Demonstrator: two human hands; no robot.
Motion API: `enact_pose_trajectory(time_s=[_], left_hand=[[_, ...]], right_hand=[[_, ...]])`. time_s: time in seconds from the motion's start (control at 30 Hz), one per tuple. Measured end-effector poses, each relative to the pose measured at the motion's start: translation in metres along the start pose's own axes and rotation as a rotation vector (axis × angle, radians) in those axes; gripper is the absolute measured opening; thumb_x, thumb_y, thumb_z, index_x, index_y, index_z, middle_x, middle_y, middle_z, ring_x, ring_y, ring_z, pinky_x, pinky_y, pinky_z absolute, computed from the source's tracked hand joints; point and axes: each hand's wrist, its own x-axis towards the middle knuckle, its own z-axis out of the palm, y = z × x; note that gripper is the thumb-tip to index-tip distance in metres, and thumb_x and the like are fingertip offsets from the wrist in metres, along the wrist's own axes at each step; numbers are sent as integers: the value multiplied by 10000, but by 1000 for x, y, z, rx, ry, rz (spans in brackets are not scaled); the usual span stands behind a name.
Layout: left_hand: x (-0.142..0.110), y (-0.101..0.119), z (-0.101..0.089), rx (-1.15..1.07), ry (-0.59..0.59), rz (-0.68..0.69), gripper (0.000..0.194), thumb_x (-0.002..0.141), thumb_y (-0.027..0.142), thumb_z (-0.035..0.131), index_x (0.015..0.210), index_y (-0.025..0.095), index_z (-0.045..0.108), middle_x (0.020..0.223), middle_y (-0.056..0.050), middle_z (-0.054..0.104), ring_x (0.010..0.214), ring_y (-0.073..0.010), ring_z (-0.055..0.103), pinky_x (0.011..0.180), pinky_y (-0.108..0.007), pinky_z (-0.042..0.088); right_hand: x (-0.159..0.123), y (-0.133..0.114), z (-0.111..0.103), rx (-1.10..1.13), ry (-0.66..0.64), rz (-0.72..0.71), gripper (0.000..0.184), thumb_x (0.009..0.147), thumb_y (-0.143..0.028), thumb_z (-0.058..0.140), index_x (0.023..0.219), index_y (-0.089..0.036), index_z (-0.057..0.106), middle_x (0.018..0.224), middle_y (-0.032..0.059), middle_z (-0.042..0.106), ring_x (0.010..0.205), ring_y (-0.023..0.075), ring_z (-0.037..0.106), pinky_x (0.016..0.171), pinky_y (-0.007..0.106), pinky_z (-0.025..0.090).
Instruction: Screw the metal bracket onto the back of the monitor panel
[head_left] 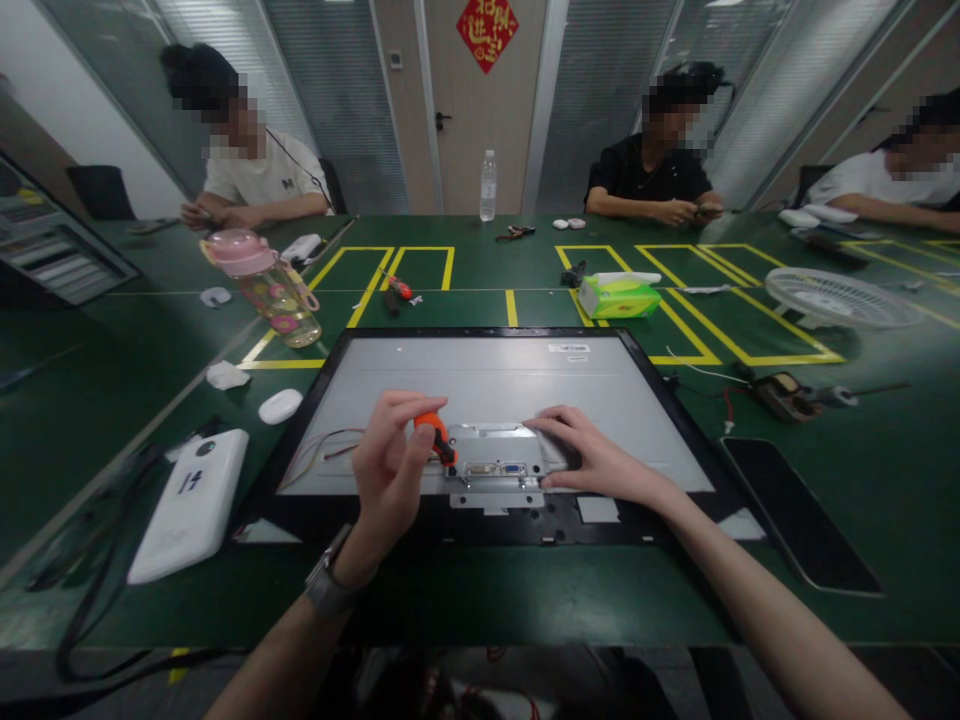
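Observation:
An orange and black screwdriver is gripped in my left hand, its lower end at the left edge of a silver metal bracket. The bracket, with video ports along its front, rests on the back of a flat display panel framed in black. My right hand curves around the bracket's right side, thumb and fingers apart, fingertips touching its edge. Thin coloured wires lie on the panel left of my left hand. The screwdriver's tip is hidden.
A white power bank lies left of the panel and a dark phone right. Behind stand a pink-lidded bottle, a green tissue pack and a water bottle. A fan grille lies far right. Several people sit opposite.

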Motion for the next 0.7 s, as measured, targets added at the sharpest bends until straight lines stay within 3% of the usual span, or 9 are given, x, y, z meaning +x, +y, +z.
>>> enact_pose_trajectory(time_s=[0.37, 0.7], left_hand=[[1, 0, 2, -15, 11, 16, 202, 896, 229, 516, 991, 211, 693, 895, -52, 591, 830, -160, 558, 699, -305, 464], [-1, 2, 2, -65, -36, -47, 298, 936, 222, 442, 1111, 195, 682, 1010, -83, 659, 918, -182, 607, 787, -317, 504]], right_hand=[[0, -2, -1, -7, 3, 0, 665, 765, -433, 706, 1366, -306, 452, 1269, 95, 462, 1216, 292, 444, 1051, 500, 388], [1, -1, 0, -2, 2, 3, 671, 759, -431, 716, 1363, -292, 456, 1270, 98, 454, 1222, 288, 442, 1063, 484, 381]])
